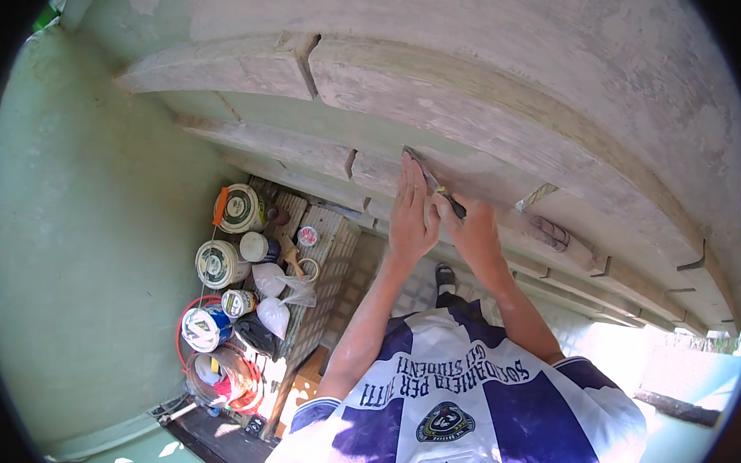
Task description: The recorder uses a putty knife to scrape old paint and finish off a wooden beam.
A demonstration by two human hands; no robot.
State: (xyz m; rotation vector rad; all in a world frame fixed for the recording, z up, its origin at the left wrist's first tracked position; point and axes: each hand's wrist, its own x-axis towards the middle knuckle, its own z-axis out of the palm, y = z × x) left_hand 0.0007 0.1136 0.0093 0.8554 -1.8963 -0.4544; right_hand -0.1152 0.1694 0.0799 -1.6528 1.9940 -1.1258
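Note:
My right hand (474,233) is closed around the dark handle of a putty knife (431,180), which has a yellow mark near the blade. The blade points up and left against a grey, plastered wall ledge (299,147). My left hand (412,217) lies with its fingers stretched out and close together along the blade's left side, its thumb near my right hand. Part of the blade is hidden behind those fingers. A narrow notch (351,163) cuts the ledge left of my hands. Further right, a dark, rounded object (550,233) rests on a ledge.
Several lidded buckets (219,264), white plastic bags (274,315), a tape roll (308,271) and a red hose (182,325) crowd a slatted wooden bench (325,238) at left. A green wall (95,246) stands beside it. Long curved ledges (480,91) run overhead and to the right.

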